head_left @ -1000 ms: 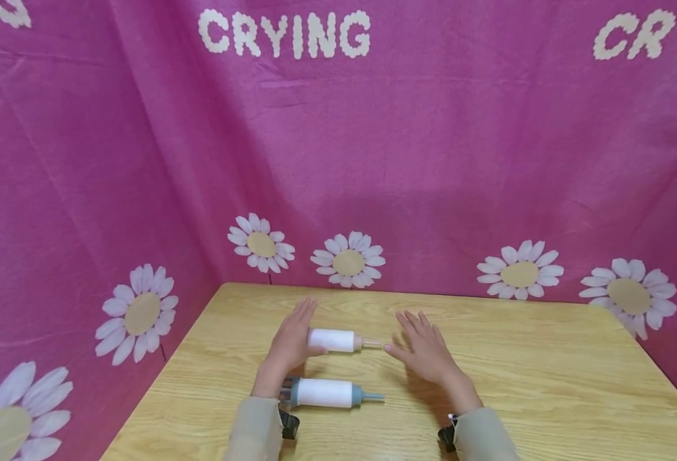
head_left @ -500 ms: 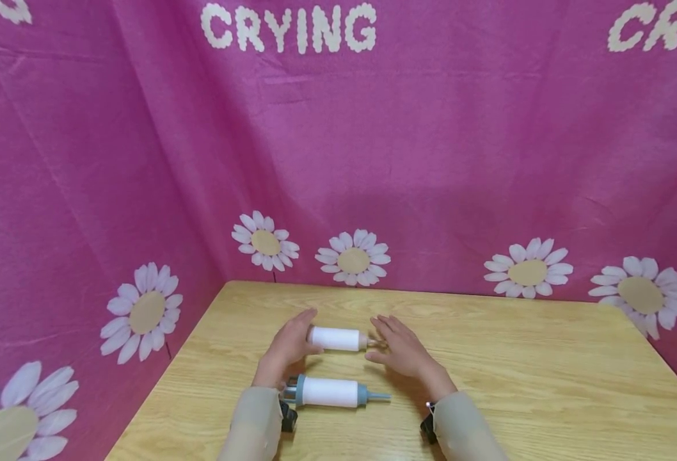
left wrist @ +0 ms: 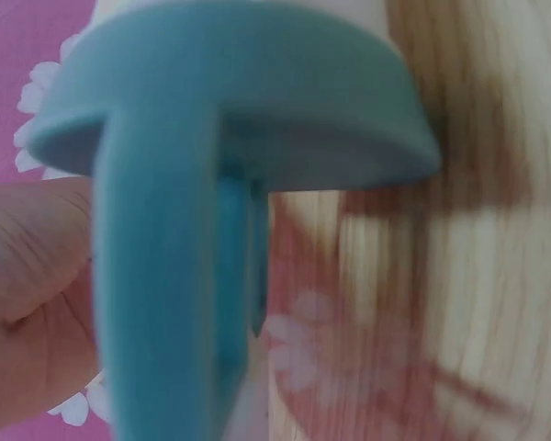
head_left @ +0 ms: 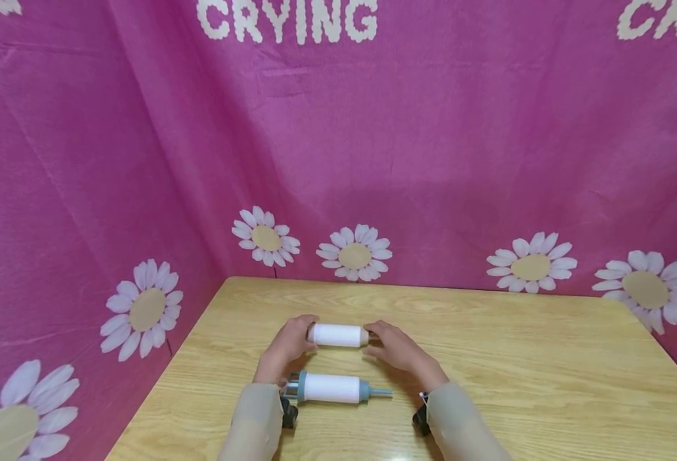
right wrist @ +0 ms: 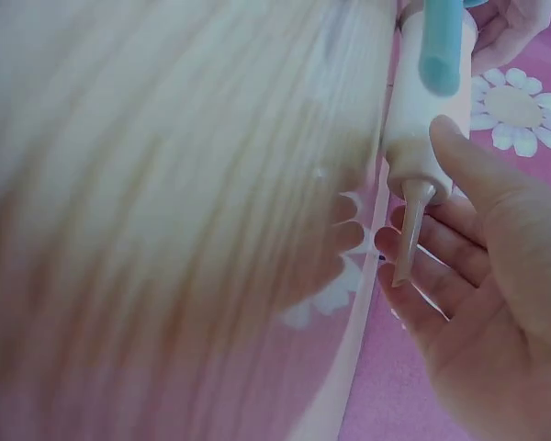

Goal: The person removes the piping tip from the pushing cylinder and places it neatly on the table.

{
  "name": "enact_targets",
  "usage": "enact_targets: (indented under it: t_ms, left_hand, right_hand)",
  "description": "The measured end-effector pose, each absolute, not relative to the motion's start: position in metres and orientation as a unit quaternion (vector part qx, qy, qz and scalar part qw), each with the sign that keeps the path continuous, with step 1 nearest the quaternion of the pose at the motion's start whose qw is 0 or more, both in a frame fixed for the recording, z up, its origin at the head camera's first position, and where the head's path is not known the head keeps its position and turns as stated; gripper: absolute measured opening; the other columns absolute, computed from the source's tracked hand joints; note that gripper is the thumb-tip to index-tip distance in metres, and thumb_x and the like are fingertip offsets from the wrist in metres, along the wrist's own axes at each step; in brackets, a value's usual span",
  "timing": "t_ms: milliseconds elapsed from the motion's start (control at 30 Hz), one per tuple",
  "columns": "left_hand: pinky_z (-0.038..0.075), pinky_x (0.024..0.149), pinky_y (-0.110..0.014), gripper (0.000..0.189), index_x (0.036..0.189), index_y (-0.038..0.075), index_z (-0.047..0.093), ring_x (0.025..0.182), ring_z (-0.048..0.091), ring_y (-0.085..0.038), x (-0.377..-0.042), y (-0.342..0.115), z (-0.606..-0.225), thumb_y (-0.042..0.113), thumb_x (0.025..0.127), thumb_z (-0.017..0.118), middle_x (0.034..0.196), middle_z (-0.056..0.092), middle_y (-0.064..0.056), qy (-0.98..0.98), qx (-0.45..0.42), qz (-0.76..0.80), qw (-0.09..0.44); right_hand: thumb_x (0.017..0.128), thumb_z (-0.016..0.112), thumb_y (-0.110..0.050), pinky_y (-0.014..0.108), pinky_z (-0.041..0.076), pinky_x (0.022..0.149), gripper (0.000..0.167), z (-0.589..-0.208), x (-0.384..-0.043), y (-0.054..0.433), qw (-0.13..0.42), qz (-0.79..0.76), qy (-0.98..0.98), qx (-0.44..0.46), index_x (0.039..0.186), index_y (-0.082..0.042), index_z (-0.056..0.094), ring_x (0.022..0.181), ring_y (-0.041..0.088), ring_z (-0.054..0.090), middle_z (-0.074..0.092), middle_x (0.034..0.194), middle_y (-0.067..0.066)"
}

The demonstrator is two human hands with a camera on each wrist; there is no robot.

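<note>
Two syringe-like tubes with white bodies and thin nozzles lie side by side on the wooden table (head_left: 523,358). The farther white tube (head_left: 337,335) has a beige end and a beige nozzle (right wrist: 411,234). My left hand (head_left: 288,342) is around its left end, fingers behind and thumb in front; its grip is partly hidden. My right hand (head_left: 398,349) surrounds the nozzle end with loosely bent fingers, the thumb (right wrist: 468,161) overlapping the tube's side. The nearer tube (head_left: 331,388) has a blue-grey collar, prongs and nozzle; its teal flange (left wrist: 303,101) fills the left wrist view.
Pink cloth (head_left: 430,128) with printed daisies and lettering hangs behind the table and along its left side. The nearer tube lies between my forearms. A dark wrist device (head_left: 422,416) shows at my right sleeve; another sits on the left.
My right hand has moved left, from beyond the nozzle tip to around the farther tube's beige end. My left hand has drawn in around the other end. Both tubes still lie on the table.
</note>
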State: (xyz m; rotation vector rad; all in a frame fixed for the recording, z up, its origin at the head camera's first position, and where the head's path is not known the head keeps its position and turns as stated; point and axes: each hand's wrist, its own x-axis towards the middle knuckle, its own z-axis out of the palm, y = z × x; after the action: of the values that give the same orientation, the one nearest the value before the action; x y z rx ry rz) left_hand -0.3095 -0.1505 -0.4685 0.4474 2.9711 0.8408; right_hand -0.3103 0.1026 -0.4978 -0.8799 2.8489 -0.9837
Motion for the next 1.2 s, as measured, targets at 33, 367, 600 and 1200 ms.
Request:
enact_targets:
  t_ms: [33,367,600,1200]
  left_hand:
    - [0.052,0.099,-0.045,0.053,0.127,-0.004,0.059,0.113,0.063,-0.033,-0.31,-0.151,-0.469,-0.001,0.078,0.078,0.126,0.064,-0.021,0.951,0.147,0.272,0.009]
    - [0.056,0.091,-0.04,0.044,0.12,-0.003,0.063,0.106,0.066,-0.03,-0.309,-0.158,-0.474,-0.003,0.078,0.077,0.12,0.067,-0.019,0.933,0.157,0.322,0.021]
    - [0.057,0.09,-0.04,0.038,0.117,0.004,0.065,0.102,0.066,-0.025,-0.306,-0.162,-0.468,0.001,0.081,0.077,0.115,0.069,-0.015,0.917,0.167,0.36,0.023]
    - [0.057,0.091,-0.04,0.043,0.12,0.008,0.066,0.107,0.067,-0.023,-0.298,-0.16,-0.452,0.012,0.079,0.081,0.117,0.071,-0.009,0.9,0.204,0.385,-0.004]
  right_hand:
    - [0.091,0.069,-0.02,0.044,0.051,0.098,0.042,-0.498,-0.311,0.102,-0.003,-0.314,0.907,-0.28,0.127,0.002,0.059,0.107,0.027,0.063,0.065,0.115,0.013]
    - [0.089,0.07,-0.016,0.036,0.054,0.084,0.019,-0.502,-0.314,0.097,-0.04,-0.306,0.908,-0.284,0.103,-0.004,0.069,0.093,0.017,0.063,0.07,0.1,0.008]
    - [0.091,0.068,-0.015,0.038,0.056,0.087,0.022,-0.499,-0.311,0.103,-0.045,-0.359,0.893,-0.267,0.109,-0.003,0.068,0.098,0.023,0.066,0.07,0.105,0.011]
    - [0.093,0.067,-0.026,0.043,0.05,0.101,0.025,-0.49,-0.294,0.127,-0.03,-0.488,0.843,-0.226,0.115,-0.015,0.067,0.112,0.023,0.063,0.068,0.118,0.005]
